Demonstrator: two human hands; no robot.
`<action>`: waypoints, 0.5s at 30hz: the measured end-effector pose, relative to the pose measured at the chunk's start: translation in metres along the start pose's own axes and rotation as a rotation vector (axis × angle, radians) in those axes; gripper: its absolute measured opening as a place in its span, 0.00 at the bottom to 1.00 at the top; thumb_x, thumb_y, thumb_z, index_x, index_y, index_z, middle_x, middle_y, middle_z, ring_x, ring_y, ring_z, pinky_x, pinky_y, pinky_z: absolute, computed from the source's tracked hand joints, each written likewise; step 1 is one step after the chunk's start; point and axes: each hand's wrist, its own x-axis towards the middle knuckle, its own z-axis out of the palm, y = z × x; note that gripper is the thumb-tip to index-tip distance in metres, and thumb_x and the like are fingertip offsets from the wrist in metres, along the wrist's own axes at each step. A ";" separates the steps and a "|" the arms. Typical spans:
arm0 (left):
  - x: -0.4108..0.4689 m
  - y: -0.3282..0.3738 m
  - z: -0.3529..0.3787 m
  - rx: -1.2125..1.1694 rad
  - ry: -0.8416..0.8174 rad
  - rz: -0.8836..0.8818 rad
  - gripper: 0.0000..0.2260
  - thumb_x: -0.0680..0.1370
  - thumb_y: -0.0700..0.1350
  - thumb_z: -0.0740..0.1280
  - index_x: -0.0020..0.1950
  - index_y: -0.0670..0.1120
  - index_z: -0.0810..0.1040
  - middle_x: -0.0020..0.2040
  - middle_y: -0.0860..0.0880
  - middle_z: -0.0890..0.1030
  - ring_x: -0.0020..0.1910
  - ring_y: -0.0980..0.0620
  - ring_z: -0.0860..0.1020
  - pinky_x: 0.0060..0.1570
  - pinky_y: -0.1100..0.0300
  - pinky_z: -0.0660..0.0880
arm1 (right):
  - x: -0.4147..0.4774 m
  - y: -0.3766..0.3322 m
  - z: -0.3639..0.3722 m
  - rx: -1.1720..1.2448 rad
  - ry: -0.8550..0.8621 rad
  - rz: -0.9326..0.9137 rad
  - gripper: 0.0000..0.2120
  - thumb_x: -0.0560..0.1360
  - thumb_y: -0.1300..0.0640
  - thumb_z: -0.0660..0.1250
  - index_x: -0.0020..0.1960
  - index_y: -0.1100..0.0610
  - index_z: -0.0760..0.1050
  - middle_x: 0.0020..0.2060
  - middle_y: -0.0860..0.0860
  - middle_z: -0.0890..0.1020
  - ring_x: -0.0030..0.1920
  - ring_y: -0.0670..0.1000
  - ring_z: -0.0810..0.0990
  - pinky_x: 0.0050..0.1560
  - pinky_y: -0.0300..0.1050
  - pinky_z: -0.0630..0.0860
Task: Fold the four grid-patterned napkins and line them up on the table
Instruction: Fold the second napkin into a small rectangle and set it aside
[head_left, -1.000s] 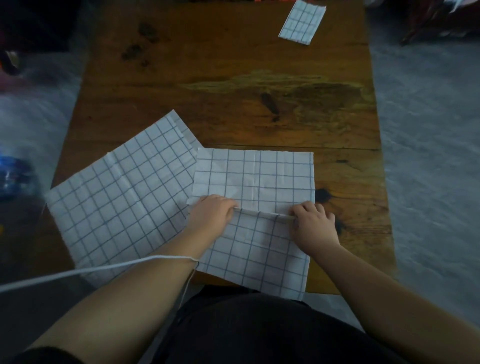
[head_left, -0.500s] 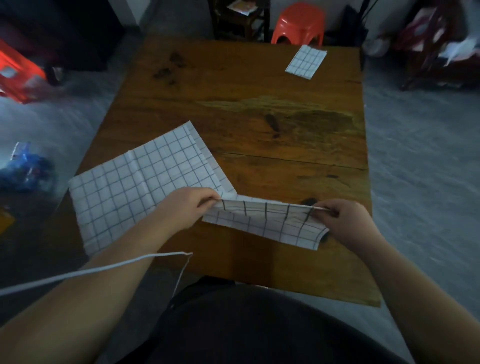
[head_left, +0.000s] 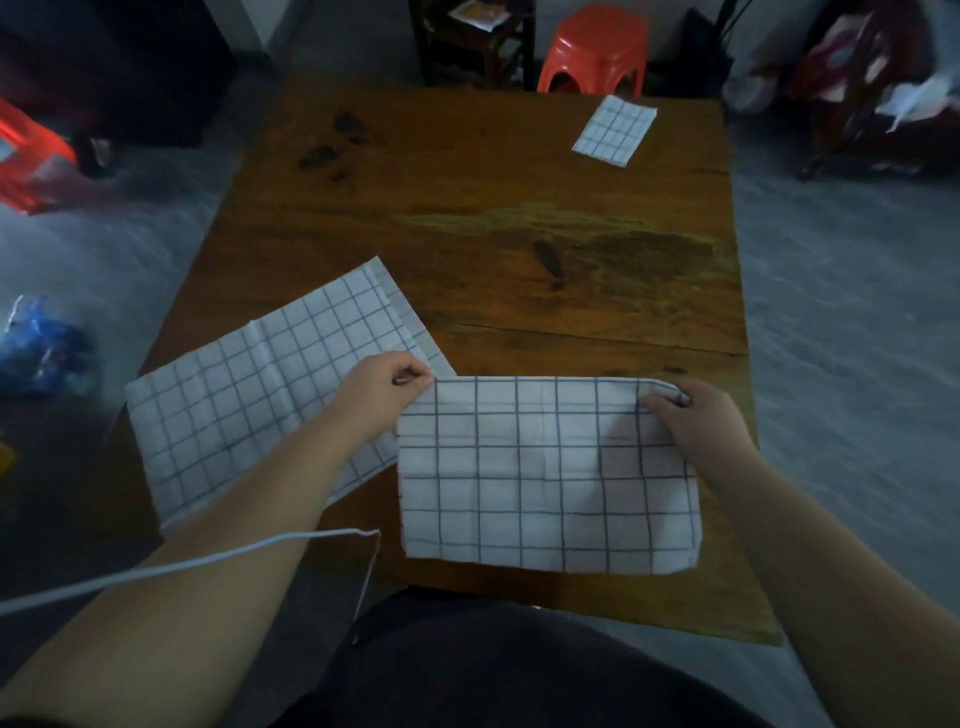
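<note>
Pinching the top corners of the half-folded napkin (head_left: 545, 473) at the near edge of the table (head_left: 519, 208), the left hand (head_left: 387, 387) and right hand (head_left: 696, 421) each nip cloth between thumb and fingers. It looks light, thin and floppy, so corners and crease are the places to hold or it sags. Counting now: one in the hands, one small folded napkin (head_left: 615, 131) at the far right, and one open napkin (head_left: 249, 405) flat on the left, where a paler strip along its far edge may be a fourth.
</note>
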 end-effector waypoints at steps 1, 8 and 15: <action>0.015 -0.005 0.009 0.014 -0.018 -0.015 0.03 0.80 0.50 0.69 0.49 0.54 0.82 0.45 0.57 0.81 0.48 0.57 0.78 0.44 0.60 0.71 | 0.012 0.005 0.009 -0.025 -0.005 0.026 0.09 0.79 0.53 0.69 0.44 0.56 0.78 0.38 0.53 0.81 0.41 0.54 0.78 0.35 0.45 0.69; 0.074 -0.019 0.055 0.304 -0.072 0.007 0.07 0.81 0.49 0.66 0.58 0.52 0.79 0.54 0.52 0.80 0.56 0.50 0.78 0.50 0.56 0.75 | 0.064 0.032 0.046 -0.241 -0.015 0.184 0.13 0.81 0.54 0.66 0.64 0.56 0.74 0.53 0.52 0.80 0.56 0.58 0.78 0.47 0.50 0.75; 0.034 0.006 0.097 0.491 -0.093 0.324 0.25 0.82 0.47 0.60 0.79 0.47 0.61 0.80 0.48 0.60 0.81 0.46 0.52 0.79 0.45 0.55 | 0.019 0.027 0.096 -0.673 -0.108 -0.279 0.30 0.83 0.53 0.58 0.82 0.53 0.52 0.82 0.53 0.53 0.82 0.55 0.47 0.81 0.57 0.50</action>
